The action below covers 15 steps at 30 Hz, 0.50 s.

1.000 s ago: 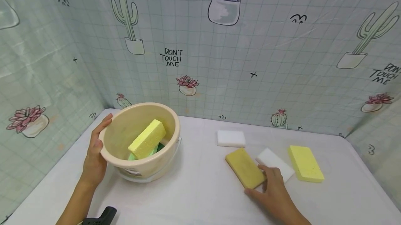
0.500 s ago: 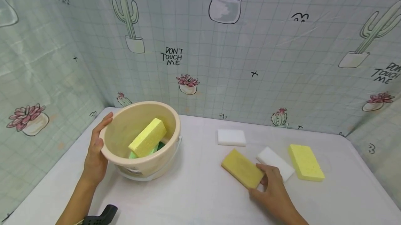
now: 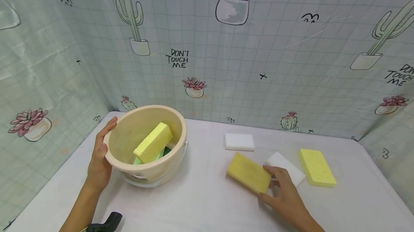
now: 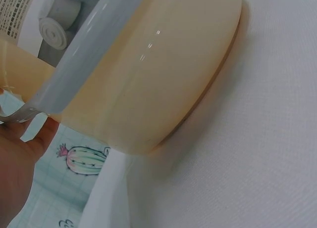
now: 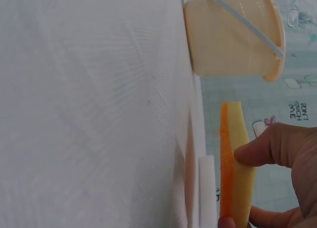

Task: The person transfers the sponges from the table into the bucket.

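Note:
At the left, a cream plastic bucket [image 3: 147, 172] stands with its mouth leaning toward the head camera. My left hand [image 3: 99, 167] holds its rim on the left side; the left wrist view shows the bucket's wall [image 4: 143, 74] and its pale handle band up close. Inside lies a bright yellow sponge [image 3: 153, 142] over light and dark green pieces. My right hand [image 3: 284, 196] pinches a mustard-yellow sponge [image 3: 249, 172] by its right end, between thumb and fingers. In the right wrist view this sponge [image 5: 242, 183] shows an orange layer on one side and stands above the tabletop.
Behind the held sponge lies a white sponge block [image 3: 239, 142]. A second white block [image 3: 284, 167] is partly covered by the right hand, and a flat yellow sponge [image 3: 317, 167] rests farther right. A cactus-print curtain [image 3: 210, 45] closes off the back of the white table [image 3: 207, 207].
The mustard sponge has shifted slightly left in my right hand and turned, its left end swinging away from the second white block. My left hand and the bucket stay put.

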Motion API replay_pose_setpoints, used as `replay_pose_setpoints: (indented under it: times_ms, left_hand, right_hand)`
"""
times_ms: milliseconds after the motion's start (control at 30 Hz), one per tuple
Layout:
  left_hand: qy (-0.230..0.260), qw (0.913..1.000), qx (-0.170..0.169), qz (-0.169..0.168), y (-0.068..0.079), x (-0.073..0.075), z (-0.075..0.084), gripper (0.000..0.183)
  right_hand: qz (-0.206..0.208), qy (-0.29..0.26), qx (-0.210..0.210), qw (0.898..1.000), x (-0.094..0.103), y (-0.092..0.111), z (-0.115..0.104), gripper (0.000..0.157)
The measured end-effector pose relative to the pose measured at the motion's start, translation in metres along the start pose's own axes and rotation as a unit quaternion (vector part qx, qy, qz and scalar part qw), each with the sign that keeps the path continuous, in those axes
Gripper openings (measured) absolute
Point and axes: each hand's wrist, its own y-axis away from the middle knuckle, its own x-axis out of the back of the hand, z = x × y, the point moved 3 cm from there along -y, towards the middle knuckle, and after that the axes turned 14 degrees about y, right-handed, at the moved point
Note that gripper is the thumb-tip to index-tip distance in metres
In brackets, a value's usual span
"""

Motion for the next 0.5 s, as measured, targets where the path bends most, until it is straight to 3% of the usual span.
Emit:
replay_pose_setpoints:
  times_ms: [167, 500]
  left_hand:
    - [-0.007, 1.0000, 0.000, 0.001, 0.001, 0.000, 0.001, 0.053]
    - [0.004, 1.0000, -0.004, 0.000, 0.001, -0.002, 0.000, 0.053]
  right_hand:
    - [0.003, -0.017, 0.013, 1.000, 0.002, 0.000, -0.003, 0.074]
    - [0.043, -0.028, 0.095, 0.994, 0.017, -0.007, -0.013, 0.076]
